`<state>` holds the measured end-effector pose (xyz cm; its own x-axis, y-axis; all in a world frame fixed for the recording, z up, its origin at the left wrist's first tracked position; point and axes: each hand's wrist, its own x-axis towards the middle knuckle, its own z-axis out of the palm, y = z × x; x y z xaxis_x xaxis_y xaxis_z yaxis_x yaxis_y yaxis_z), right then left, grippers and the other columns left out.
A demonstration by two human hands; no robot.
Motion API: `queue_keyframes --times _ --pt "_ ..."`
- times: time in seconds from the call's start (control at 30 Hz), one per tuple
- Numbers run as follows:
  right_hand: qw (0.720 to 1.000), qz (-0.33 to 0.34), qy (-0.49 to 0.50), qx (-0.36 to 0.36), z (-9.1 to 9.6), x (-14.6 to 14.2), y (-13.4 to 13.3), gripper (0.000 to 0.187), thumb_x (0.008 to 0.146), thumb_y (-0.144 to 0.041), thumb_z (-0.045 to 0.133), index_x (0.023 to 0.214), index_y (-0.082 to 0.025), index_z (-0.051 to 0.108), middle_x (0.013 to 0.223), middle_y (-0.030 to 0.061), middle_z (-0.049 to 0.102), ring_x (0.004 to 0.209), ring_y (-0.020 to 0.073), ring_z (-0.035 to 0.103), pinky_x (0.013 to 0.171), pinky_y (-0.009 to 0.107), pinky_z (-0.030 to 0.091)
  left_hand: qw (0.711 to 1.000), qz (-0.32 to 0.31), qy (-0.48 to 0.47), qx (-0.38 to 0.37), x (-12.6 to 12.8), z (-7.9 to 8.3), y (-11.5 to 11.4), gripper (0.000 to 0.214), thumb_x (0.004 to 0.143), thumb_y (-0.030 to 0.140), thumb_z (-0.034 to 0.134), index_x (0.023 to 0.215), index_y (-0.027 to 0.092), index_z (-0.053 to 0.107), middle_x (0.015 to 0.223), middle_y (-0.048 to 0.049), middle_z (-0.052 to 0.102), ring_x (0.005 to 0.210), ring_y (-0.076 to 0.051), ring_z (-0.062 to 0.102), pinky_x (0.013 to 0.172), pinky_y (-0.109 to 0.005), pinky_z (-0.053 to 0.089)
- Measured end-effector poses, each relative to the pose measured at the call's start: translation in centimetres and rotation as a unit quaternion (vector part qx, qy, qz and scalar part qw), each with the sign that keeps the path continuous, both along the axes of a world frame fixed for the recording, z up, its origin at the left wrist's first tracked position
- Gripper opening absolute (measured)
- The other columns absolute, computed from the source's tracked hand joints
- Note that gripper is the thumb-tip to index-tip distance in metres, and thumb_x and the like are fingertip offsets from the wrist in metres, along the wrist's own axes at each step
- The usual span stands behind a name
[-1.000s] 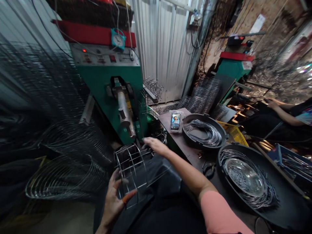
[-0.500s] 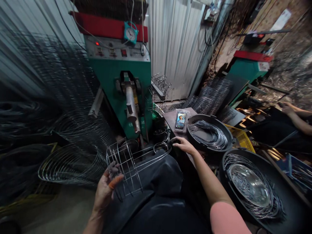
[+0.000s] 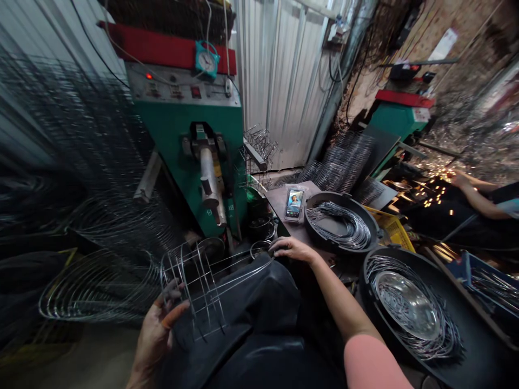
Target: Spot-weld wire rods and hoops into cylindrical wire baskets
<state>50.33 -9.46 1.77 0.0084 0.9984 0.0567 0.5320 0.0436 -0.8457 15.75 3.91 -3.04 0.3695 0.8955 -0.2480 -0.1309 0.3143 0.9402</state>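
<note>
A wire rack (image 3: 206, 289) of thin metal rods, with a long handle-like loop reaching to the right, lies tilted over my dark apron (image 3: 243, 324). My left hand (image 3: 164, 313) grips its left end, the thumb wrapped in something orange and the fingertips darkened. At the tip of the long loop, my right hand (image 3: 290, 249) has its fingers closed around the wire; the exact contact is small and partly hidden. Just beyond stands a green machine (image 3: 162, 124) with a metal cylinder arm (image 3: 210, 178) pointing down towards the rack.
On my right are a round dark tray (image 3: 312, 227) of bent wires, a larger tray (image 3: 482, 346) holding wires and a metal bowl (image 3: 425, 305), and a phone (image 3: 294, 204). Wire frames (image 3: 101, 286) are stacked at left. Sparks fly near another person's hand (image 3: 460, 178).
My right hand has moved left onto the loop's tip. The rack and left hand appear slightly further left and lower as the view shifts. Sparks have appeared at the other person's hands.
</note>
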Motion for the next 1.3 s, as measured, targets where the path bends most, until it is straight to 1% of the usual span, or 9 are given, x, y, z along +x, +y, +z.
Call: queue_keyframes --times 0.13,0.37,0.53,0.63,0.8,0.9,1.03,1.17,1.3 --pt "0.998 0.053 -0.024 -0.031 0.4 -1.1 0.5 0.028 0.078 -0.034 0.060 0.098 -0.016 0.068 0.095 0.0058 0.067 0.091 0.0160 0.060 0.084 0.026 0.044 1.000 -0.012 0.006 -0.011 0.0 0.5 -0.3 0.065 0.050 0.032 0.079 0.110 0.023 0.056 0.118 -0.0048 0.057 0.105 -0.022 0.053 0.078 -0.024 0.045" --pt "0.990 0.125 -0.023 -0.070 1.6 -4.8 2.6 0.032 0.081 -0.036 0.055 0.102 -0.015 0.067 0.086 0.0033 0.069 0.079 0.0135 0.062 0.074 0.021 0.045 1.000 -0.007 0.003 -0.005 0.8 0.4 -0.4 0.066 0.047 0.033 0.080 0.107 0.020 0.057 0.113 -0.0062 0.058 0.102 -0.023 0.055 0.075 -0.024 0.046" --pt "0.981 0.182 -0.036 -0.052 2.6 -6.9 4.6 0.024 0.079 -0.028 0.058 0.095 -0.013 0.068 0.084 0.0018 0.068 0.078 0.0118 0.061 0.072 0.018 0.043 1.000 -0.018 0.007 -0.008 1.2 0.5 0.0 0.070 0.047 0.033 0.080 0.111 0.022 0.055 0.109 -0.0049 0.058 0.091 -0.020 0.058 0.071 -0.025 0.047" --pt "0.976 0.192 -0.092 -0.046 3.1 -7.3 5.6 0.018 0.080 -0.023 0.057 0.092 -0.014 0.066 0.082 0.0012 0.067 0.077 0.0114 0.060 0.069 0.017 0.042 0.999 -0.022 0.031 0.006 1.6 0.7 0.6 0.065 0.046 0.035 0.080 0.105 0.019 0.057 0.103 -0.0055 0.060 0.084 -0.020 0.059 0.067 -0.027 0.047" --pt "0.974 0.081 -0.210 0.001 3.0 -7.1 7.0 0.013 0.080 -0.014 0.054 0.088 -0.016 0.064 0.082 0.0030 0.064 0.074 0.0131 0.057 0.068 0.022 0.040 0.999 0.010 0.042 0.011 3.1 0.7 2.0 0.053 0.046 0.036 0.079 0.091 0.019 0.059 0.095 -0.0023 0.060 0.080 -0.018 0.057 0.069 -0.027 0.045" --pt "0.981 0.042 -0.187 0.032 2.2 -6.7 8.0 0.013 0.082 -0.018 0.054 0.092 -0.017 0.062 0.083 0.0021 0.064 0.077 0.0126 0.058 0.069 0.021 0.041 0.999 0.031 0.029 0.006 4.2 0.5 3.1 0.050 0.046 0.038 0.078 0.088 0.019 0.059 0.089 -0.0001 0.059 0.082 -0.017 0.055 0.073 -0.028 0.043" --pt "0.987 -0.008 -0.130 0.091 0.8 -5.7 9.6 0.013 0.081 -0.026 0.058 0.090 -0.017 0.063 0.084 0.0015 0.065 0.080 0.0117 0.059 0.073 0.020 0.041 0.999 0.027 0.036 0.031 5.8 0.5 4.3 0.047 0.050 0.039 0.076 0.087 0.019 0.058 0.086 0.0002 0.058 0.082 -0.016 0.054 0.071 -0.028 0.041" --pt "0.980 -0.063 -0.136 0.131 0.1 -4.7 11.5 0.017 0.081 -0.033 0.059 0.082 -0.016 0.064 0.080 0.0034 0.064 0.076 0.0129 0.058 0.072 0.022 0.041 0.998 0.030 0.037 0.031 7.4 1.5 4.8 0.044 0.052 0.040 0.075 0.087 0.018 0.057 0.082 -0.0009 0.058 0.078 -0.016 0.054 0.068 -0.028 0.041" --pt "0.974 -0.063 -0.157 0.154 -0.4 -4.0 13.2 0.024 0.081 -0.039 0.056 0.078 -0.017 0.065 0.076 0.0044 0.063 0.075 0.0140 0.056 0.071 0.025 0.041 0.999 0.038 0.016 -0.002 8.6 2.4 5.4 0.044 0.052 0.039 0.074 0.085 0.018 0.054 0.075 0.0010 0.057 0.069 -0.015 0.054 0.060 -0.026 0.040"
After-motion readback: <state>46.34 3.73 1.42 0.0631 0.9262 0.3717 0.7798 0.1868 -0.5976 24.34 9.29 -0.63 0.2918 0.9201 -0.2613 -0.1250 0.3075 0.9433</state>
